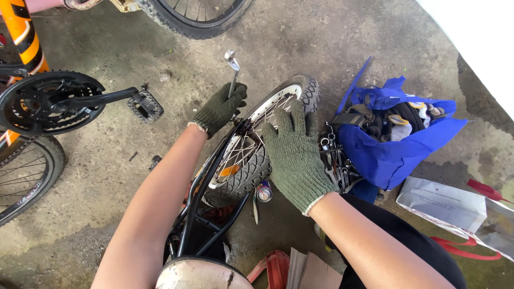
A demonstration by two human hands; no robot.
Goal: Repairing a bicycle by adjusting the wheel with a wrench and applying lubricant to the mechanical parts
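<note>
My left hand (220,107), in a dark green knit glove, grips a metal wrench (232,68) whose shaft stands up from the hub side of a small bicycle wheel (251,143). The wheel has a silver rim, spokes and a knobby black tyre (309,91), and sits in a black frame (201,206). My right hand (295,155), also gloved, lies flat with spread fingers on the tyre and rim. An orange reflector (229,171) shows between the spokes.
An orange bicycle with chainring (45,101), crank and pedal (144,105) stands at left; another tyre (195,18) is at top. A blue bag (393,144) of tools and rags lies right, beside loose wrenches (334,158), a spray can (263,191) and a white bag (447,206).
</note>
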